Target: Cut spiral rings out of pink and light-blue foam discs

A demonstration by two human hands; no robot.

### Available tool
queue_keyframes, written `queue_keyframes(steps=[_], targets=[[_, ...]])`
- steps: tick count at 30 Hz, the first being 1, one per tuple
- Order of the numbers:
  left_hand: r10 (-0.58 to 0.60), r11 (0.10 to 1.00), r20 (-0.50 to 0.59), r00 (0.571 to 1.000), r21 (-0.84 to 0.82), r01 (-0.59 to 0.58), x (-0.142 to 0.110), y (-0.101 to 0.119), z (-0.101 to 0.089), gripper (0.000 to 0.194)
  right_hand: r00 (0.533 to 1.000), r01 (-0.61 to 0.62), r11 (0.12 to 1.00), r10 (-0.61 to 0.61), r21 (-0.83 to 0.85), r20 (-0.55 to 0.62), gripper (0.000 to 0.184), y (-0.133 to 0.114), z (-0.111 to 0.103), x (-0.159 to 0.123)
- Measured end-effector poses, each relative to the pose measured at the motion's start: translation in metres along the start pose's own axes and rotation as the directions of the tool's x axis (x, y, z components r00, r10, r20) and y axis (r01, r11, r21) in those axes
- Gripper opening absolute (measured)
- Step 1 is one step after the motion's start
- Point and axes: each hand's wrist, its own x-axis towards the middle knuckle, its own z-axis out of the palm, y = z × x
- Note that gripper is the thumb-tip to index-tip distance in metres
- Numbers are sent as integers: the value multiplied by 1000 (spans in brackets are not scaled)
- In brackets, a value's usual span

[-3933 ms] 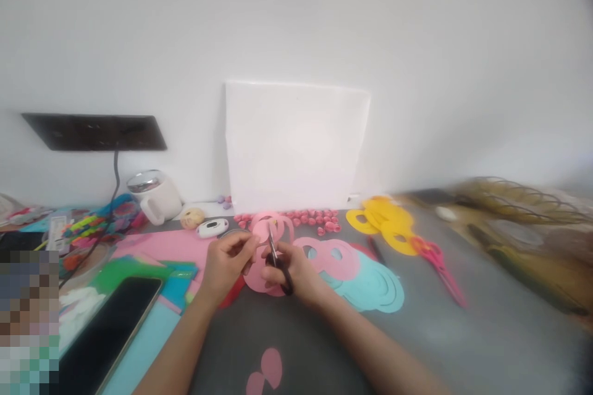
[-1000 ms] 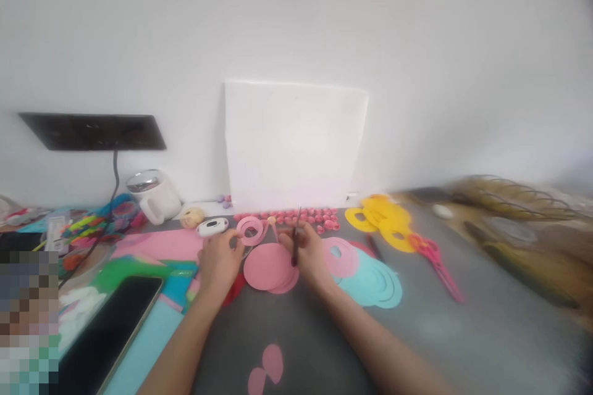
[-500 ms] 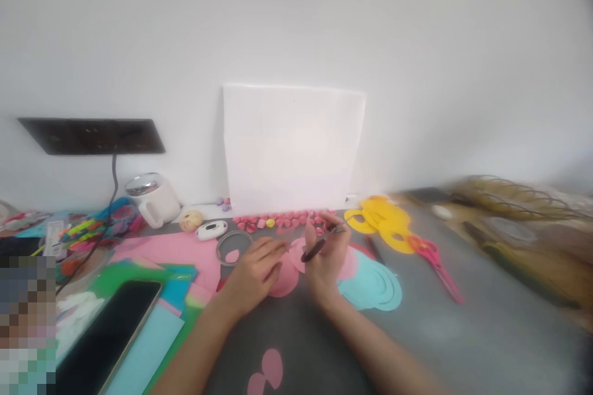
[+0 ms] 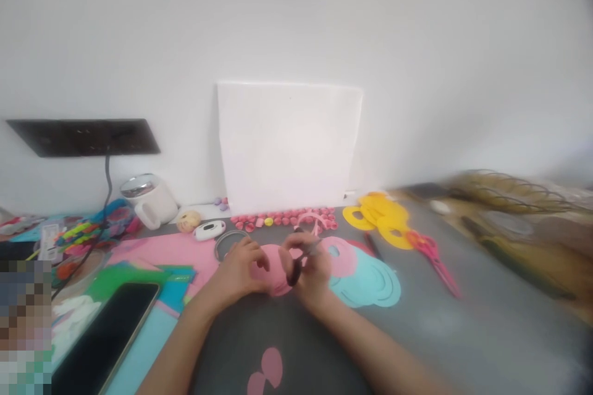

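Note:
My right hand (image 4: 311, 268) is closed around dark-handled scissors (image 4: 295, 271), whose blades are largely hidden by the fingers. My left hand (image 4: 243, 268) hovers by the left side of a round pink paper piece (image 4: 274, 268), fingers curved and thumb apart, with nothing visible in it. Beyond the right hand, a thin pink paper ring (image 4: 319, 220) lies against the row of small pink-red pieces (image 4: 282, 218). To the right, a pink paper disc with a hole (image 4: 345, 256) overlaps light-blue paper rings (image 4: 386, 287).
Yellow paper rings (image 4: 382, 216) and pink scissors (image 4: 438, 265) lie at right. At left are a phone (image 4: 109, 333), coloured paper sheets (image 4: 143, 336), a white mug (image 4: 151, 200) and a roll of tape (image 4: 222, 244). Two pink paper scraps (image 4: 272, 367) lie in front. A white board (image 4: 290, 148) leans on the wall.
My right hand has moved left and nearer with the scissors. The pink paper ring now lies by the small pink-red pieces. My left hand has shifted slightly left, its fingers spreading.

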Motion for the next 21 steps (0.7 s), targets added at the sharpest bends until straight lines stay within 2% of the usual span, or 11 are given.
queue_keyframes(steps=[2,4,9,11,14,17,20,21], targets=[[-37,999,125,991,22,34,-3,-1,-4,30,990,140,988,-137,-66,39,5,1,2,-2],[-56,998,194,979,24,52,-5,-3,-4,37,980,195,972,-197,-129,-1,6,0,4,0],[-130,991,228,965,8,132,-4,-7,-2,35,957,129,967,-179,-218,-230,8,3,4,12],[-142,989,229,963,-13,149,-4,-8,-3,32,952,106,943,-188,-315,-242,13,8,1,16],[-140,987,219,966,-46,154,-3,-11,-4,29,960,122,828,-238,-547,-145,18,15,-3,18],[-86,990,215,973,-91,107,-2,-14,-4,20,990,117,729,-137,-674,23,32,21,-4,16],[-28,990,208,978,-132,56,-1,-14,-6,4,998,60,759,-32,-648,55,35,26,-4,16],[-16,990,199,980,-136,44,-1,-13,-6,7,999,48,782,-34,-622,34,35,26,-4,17]])
